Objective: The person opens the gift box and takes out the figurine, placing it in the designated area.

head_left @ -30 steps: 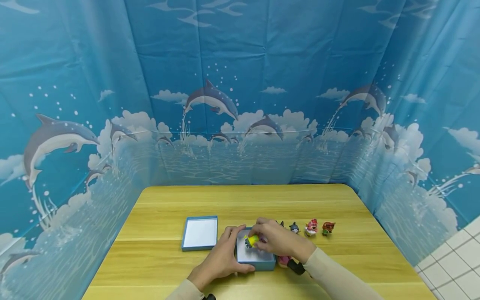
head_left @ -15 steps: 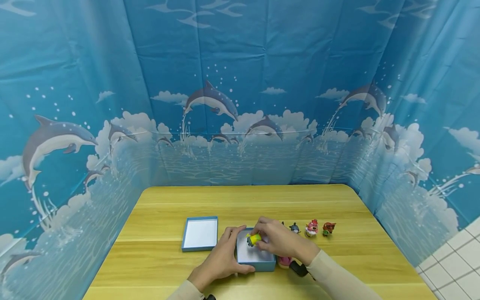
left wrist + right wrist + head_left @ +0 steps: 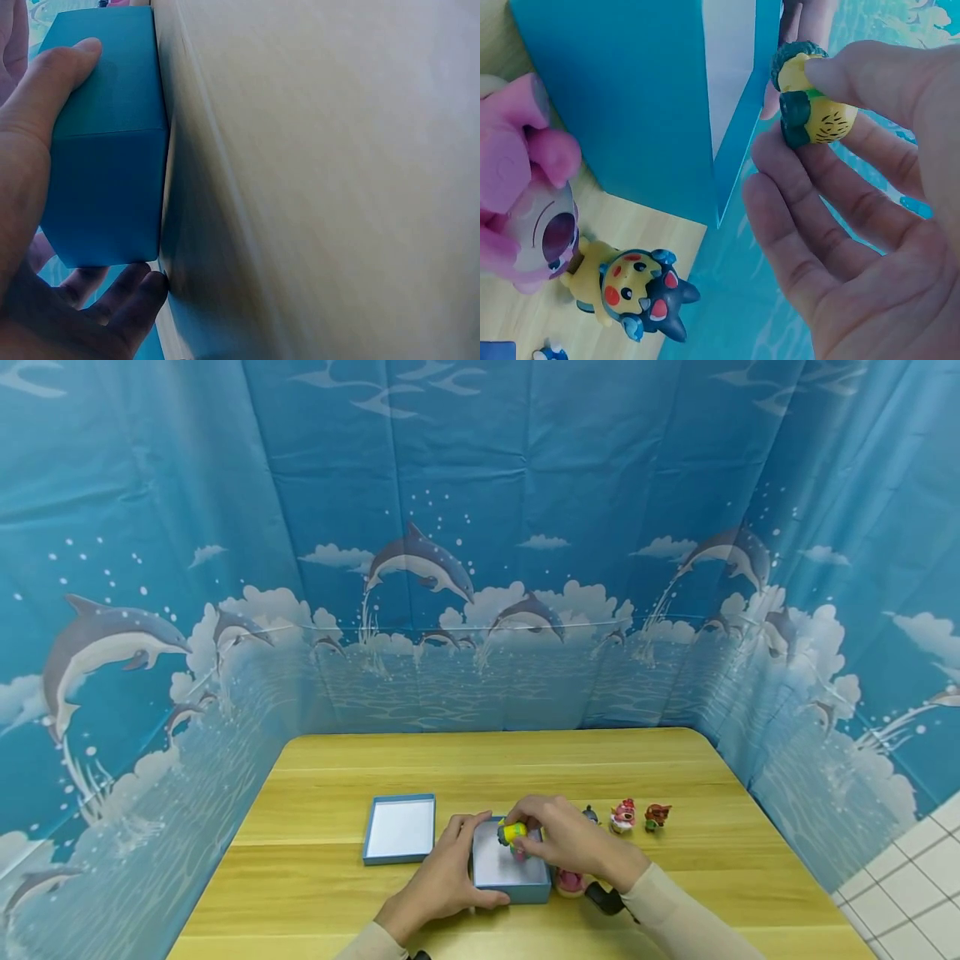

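Note:
My left hand (image 3: 450, 872) grips the blue box (image 3: 517, 893), its thumb on the near wall and its fingers along the left side. The box stands open with a white inside. Over it, my right hand (image 3: 570, 835) pinches a small yellow figurine (image 3: 512, 833) with dark green parts between thumb and fingers. In the right wrist view this figurine (image 3: 817, 112) lies tilted beside the box's opening, dark marks on its yellow body. The left wrist view shows my left thumb (image 3: 71, 64) flat on the box wall (image 3: 105, 187). A bit of pink shows just below the figurine.
A box lid (image 3: 401, 860) lies left of the box, white side up. Right of the box stand a pink figurine (image 3: 622, 817), a red-brown one (image 3: 657, 816) and a grey one (image 3: 591, 814). A larger pink figure (image 3: 532, 195) and a hooded yellow figurine (image 3: 637, 292) are close by.
My right hand has moved slightly right with the yellow figurine, which is a little farther back and turned. My left hand stays on the box.

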`<state>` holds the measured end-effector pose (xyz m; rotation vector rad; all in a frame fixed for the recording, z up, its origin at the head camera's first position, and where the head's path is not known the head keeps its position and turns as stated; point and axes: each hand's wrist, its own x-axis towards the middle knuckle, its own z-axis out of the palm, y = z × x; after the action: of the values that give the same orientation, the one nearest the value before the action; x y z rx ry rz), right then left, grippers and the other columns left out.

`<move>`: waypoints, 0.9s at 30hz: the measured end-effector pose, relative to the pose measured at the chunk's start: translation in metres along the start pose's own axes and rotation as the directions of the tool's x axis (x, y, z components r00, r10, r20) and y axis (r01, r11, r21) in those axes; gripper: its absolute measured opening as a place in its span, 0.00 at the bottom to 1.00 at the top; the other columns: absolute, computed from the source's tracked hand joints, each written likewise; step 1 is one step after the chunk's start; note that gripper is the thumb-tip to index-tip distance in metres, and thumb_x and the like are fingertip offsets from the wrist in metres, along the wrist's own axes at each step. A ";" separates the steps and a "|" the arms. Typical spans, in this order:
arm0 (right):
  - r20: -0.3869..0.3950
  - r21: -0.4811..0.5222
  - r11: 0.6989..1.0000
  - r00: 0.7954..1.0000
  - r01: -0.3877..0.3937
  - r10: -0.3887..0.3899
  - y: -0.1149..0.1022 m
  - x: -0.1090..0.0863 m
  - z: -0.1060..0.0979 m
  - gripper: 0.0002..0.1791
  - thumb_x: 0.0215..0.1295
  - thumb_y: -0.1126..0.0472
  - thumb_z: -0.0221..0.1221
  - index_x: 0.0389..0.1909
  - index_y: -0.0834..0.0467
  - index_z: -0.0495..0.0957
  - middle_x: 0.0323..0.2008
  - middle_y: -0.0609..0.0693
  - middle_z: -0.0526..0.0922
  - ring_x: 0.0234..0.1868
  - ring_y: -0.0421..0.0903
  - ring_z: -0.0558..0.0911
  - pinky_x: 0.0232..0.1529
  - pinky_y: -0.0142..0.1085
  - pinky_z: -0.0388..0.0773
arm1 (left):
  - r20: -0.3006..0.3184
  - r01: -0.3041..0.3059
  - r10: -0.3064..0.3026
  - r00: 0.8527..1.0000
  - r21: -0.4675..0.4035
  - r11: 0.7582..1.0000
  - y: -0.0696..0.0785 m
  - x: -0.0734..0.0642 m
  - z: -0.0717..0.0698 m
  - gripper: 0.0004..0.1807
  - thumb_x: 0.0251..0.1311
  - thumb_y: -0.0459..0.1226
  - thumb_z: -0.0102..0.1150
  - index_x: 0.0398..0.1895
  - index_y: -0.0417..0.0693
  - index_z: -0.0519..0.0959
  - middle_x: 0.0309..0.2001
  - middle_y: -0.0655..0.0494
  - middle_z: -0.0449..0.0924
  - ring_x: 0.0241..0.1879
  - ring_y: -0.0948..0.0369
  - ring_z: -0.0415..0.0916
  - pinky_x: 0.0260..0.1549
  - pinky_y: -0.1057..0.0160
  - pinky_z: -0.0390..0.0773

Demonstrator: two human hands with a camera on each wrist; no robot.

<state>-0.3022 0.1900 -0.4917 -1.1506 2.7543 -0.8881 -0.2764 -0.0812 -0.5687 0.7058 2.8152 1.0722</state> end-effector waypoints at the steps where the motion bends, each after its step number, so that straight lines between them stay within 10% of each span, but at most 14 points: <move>1: -0.003 0.007 1.000 1.000 -0.004 0.004 0.000 -0.001 -0.001 0.12 0.83 0.59 0.72 0.61 0.51 0.90 0.54 0.44 0.94 0.47 0.33 0.88 0.49 0.40 0.93 | 0.000 0.002 -0.002 1.000 -0.004 1.000 0.000 0.000 0.000 0.70 0.54 0.69 0.88 0.95 0.57 0.60 0.79 0.49 0.71 0.68 0.55 0.76 0.65 0.48 0.86; 27: -0.119 0.040 0.999 0.993 0.019 -0.014 0.002 -0.023 -0.019 0.10 0.84 0.61 0.71 0.59 0.50 0.91 0.54 0.46 0.95 0.44 0.32 0.88 0.47 0.33 0.91 | 0.004 -0.002 0.002 1.000 -0.014 1.000 0.003 -0.002 0.000 0.71 0.54 0.66 0.90 0.95 0.56 0.59 0.79 0.47 0.72 0.69 0.53 0.78 0.67 0.44 0.86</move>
<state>-0.2906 0.2155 -0.4813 -1.1516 2.8077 -1.0439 -0.2735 -0.0807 -0.5671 0.7084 2.8015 1.0877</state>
